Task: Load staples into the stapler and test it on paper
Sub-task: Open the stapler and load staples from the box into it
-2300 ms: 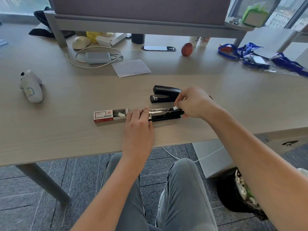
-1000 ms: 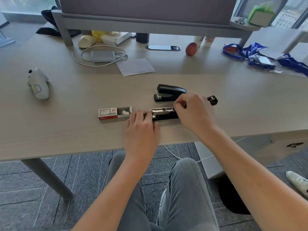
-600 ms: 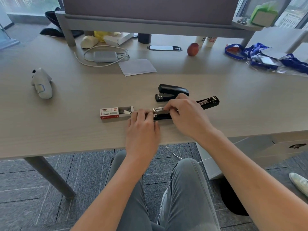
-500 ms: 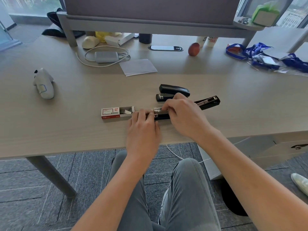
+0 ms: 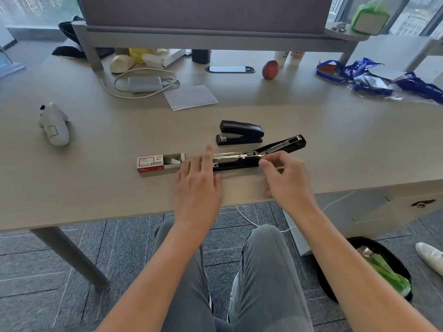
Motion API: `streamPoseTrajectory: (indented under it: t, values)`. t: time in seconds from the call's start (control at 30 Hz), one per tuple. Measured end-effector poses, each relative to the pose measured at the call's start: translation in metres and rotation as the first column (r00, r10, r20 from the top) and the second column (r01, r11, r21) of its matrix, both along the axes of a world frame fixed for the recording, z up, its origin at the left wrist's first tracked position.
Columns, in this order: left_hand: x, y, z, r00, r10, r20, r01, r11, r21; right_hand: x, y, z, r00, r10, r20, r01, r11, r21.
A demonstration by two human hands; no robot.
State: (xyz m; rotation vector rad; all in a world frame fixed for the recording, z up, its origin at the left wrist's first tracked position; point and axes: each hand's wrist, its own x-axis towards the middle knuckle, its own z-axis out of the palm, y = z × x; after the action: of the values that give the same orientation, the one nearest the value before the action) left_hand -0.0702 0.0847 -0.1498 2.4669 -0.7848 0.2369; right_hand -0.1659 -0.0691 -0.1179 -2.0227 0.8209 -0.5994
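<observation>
A black stapler (image 5: 236, 160) lies near the desk's front edge, its lid (image 5: 285, 143) swung back to the right and the metal staple channel showing. Left of it lies a red-and-white staple box (image 5: 158, 162), slid open with staples inside. My left hand (image 5: 197, 188) rests flat, fingers spread, fingertips at the stapler's front end and one finger raised. My right hand (image 5: 285, 178) is curled, thumb and fingers pinched at the hinge end of the base. A second black stapler (image 5: 241, 133) sits shut just behind. Sheets of white paper (image 5: 191, 97) lie farther back.
A grey charger with a looped cable (image 5: 143, 83) and a white handheld device (image 5: 54, 125) are on the left. A red fruit (image 5: 270, 69) and blue lanyards (image 5: 374, 77) lie at the back right. A black bin (image 5: 374, 267) stands on the floor to the right of my knees.
My right hand has slid from the staple channel rightward to the hinge end, uncovering the channel. My left hand's fingers have spread and one has lifted. The lid stays flipped back.
</observation>
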Motion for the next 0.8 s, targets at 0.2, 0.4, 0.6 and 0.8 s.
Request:
streamPoseTrajectory:
  t: [0.2,0.4,0.6,0.8]
  values:
    - [-0.002,-0.003,-0.002,1.0,-0.021,0.008,0.021,0.998,0.053,-0.001,-0.029,-0.006,0.944,-0.271,0.189,0.073,0.729,0.68]
    - [-0.002,-0.008,0.001,1.0,-0.015,0.022,0.013,0.995,0.097,0.02,-0.042,0.004,0.938,-0.241,0.248,0.025,0.762,0.647]
    - [-0.002,-0.02,0.004,0.997,-0.063,0.036,0.058,0.99,0.126,0.026,-0.045,0.007,0.977,0.016,0.213,-0.036,0.995,0.091]
    - [-0.004,-0.025,0.003,0.998,-0.057,0.036,0.056,0.998,0.027,0.037,-0.042,-0.008,0.951,0.3,-0.075,-0.306,0.88,-0.365]
